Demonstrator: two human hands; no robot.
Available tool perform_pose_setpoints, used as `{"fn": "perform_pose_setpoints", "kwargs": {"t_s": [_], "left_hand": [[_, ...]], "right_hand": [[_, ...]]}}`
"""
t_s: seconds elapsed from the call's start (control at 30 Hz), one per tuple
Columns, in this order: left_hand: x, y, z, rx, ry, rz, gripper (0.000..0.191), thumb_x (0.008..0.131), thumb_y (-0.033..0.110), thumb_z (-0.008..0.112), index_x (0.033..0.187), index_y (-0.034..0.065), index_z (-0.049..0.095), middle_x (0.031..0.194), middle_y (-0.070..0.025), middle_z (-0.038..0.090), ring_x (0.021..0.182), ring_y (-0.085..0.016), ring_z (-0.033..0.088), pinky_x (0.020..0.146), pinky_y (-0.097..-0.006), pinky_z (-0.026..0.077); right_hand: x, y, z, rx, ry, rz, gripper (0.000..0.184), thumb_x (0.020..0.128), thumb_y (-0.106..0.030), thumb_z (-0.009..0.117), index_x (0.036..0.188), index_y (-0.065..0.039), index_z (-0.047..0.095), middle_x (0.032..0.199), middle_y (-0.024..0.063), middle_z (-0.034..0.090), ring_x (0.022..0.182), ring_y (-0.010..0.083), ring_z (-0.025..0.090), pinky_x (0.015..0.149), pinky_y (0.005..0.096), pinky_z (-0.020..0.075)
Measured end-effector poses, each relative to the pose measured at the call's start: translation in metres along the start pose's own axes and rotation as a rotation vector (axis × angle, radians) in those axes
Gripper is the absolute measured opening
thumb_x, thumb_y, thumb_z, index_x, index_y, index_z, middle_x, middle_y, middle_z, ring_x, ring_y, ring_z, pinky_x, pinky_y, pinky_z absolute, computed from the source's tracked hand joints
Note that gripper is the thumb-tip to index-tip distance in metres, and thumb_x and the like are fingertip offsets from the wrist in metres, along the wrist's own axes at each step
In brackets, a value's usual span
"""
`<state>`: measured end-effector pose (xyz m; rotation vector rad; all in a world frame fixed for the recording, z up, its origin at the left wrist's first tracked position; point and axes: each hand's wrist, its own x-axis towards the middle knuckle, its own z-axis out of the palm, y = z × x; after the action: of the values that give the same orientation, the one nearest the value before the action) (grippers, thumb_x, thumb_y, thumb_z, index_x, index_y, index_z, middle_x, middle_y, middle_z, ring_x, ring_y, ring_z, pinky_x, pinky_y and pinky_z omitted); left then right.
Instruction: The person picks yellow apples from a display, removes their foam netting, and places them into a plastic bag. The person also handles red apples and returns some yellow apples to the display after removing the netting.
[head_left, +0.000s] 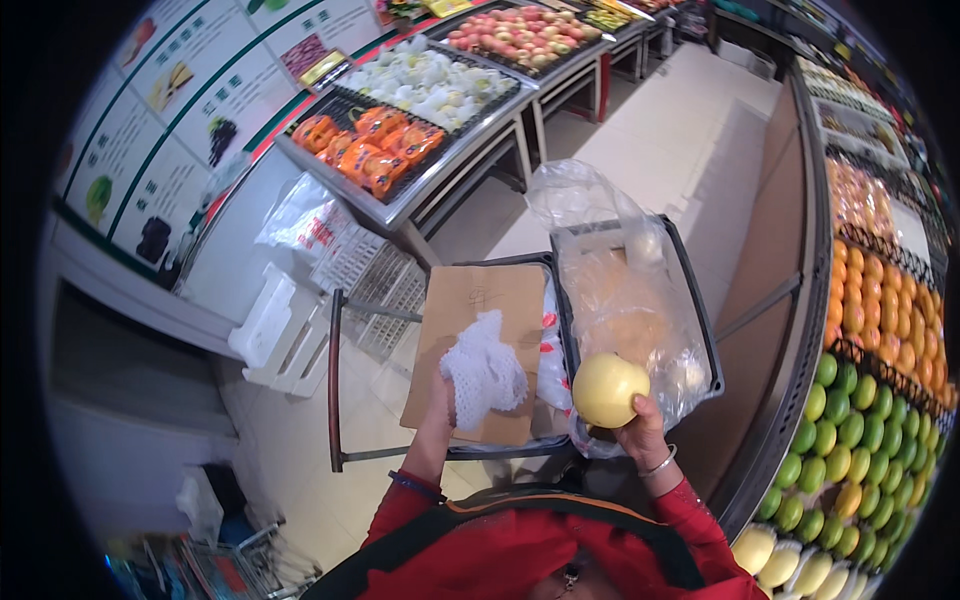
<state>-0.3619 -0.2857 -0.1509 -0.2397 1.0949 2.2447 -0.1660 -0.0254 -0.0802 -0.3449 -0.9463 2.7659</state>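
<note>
My right hand (643, 431) grips a large round pale-yellow fruit (609, 390), perhaps a pear or melon, its thumb on the near right side. Bunched white foam netting (484, 371) is in my left hand (444, 394), whose fingers are mostly hidden by the mesh. The netting hangs over a flat sheet of brown cardboard (480, 292), which lies across a black crate (517, 259). Below the fruit is another black-rimmed crate (709, 337), lined with clear plastic film (581, 187). Several wrapped items inside show only dimly through the film.
A metal cart handle (335, 382) rises at left, near white plastic crates (289, 337). Behind, a display stand (405, 214) carries orange net bags, white-wrapped fruit and apples (517, 34). A brown-sided stand (765, 225) at right holds green-yellow mangoes (847, 435) and oranges (885, 300).
</note>
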Motion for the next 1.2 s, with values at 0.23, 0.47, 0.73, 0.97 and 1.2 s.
{"fn": "perform_pose_setpoints", "kwargs": {"t_s": [0.23,0.47,0.73,0.97,1.2], "left_hand": [[-0.062,0.039,-0.013,-0.039,-0.033,0.093,0.045,0.099,0.037,0.037,0.128,0.0048,0.049,0.120,-0.0109,0.061,0.110,-0.026,0.060,0.095,-0.0431,0.048],[-0.107,0.106,-0.171,-0.075,-0.090,0.362,0.038,0.098,0.030,0.038,0.125,0.0045,0.049,0.111,-0.0096,0.062,0.104,-0.024,0.061,0.092,-0.0409,0.049],[-0.142,0.143,-0.360,0.147,-0.012,0.291,0.039,0.098,0.021,0.037,0.131,0.0021,0.046,0.118,-0.0132,0.058,0.105,-0.027,0.058,0.093,-0.0410,0.048],[-0.070,0.161,-0.406,-0.064,-0.227,0.132,0.044,0.099,0.027,0.032,0.139,0.0073,0.038,0.131,-0.0109,0.051,0.119,-0.027,0.051,0.103,-0.0404,0.041],[0.009,0.250,-0.389,-0.088,-0.071,0.064,0.045,0.099,0.028,0.032,0.135,0.0040,0.046,0.127,-0.0133,0.055,0.114,-0.029,0.056,0.096,-0.0428,0.047]], "right_hand": [[0.032,0.025,0.025,0.434,-0.188,0.336,0.097,0.079,-0.084,0.027,0.133,-0.005,0.042,0.111,0.0365,0.054,0.080,0.0431,0.063,0.061,0.0446,0.0557],[0.023,0.124,0.102,0.446,-0.128,0.359,0.098,0.077,-0.086,0.024,0.131,-0.007,0.044,0.110,0.0334,0.054,0.082,0.0434,0.061,0.059,0.0454,0.0530],[-0.012,0.251,0.196,0.451,0.030,0.298,0.097,0.076,-0.086,0.027,0.133,-0.009,0.045,0.112,0.0283,0.057,0.079,0.0395,0.061,0.063,0.0438,0.0512],[-0.012,0.275,0.210,0.431,-0.033,0.267,0.104,0.074,-0.088,0.024,0.137,-0.006,0.041,0.118,0.0309,0.053,0.079,0.0421,0.060,0.065,0.0437,0.0499],[-0.023,0.332,0.229,0.575,-0.055,0.214,0.088,0.085,-0.076,0.028,0.138,-0.007,0.038,0.122,0.0258,0.054,0.091,0.0458,0.062,0.069,0.0472,0.0548]]}}
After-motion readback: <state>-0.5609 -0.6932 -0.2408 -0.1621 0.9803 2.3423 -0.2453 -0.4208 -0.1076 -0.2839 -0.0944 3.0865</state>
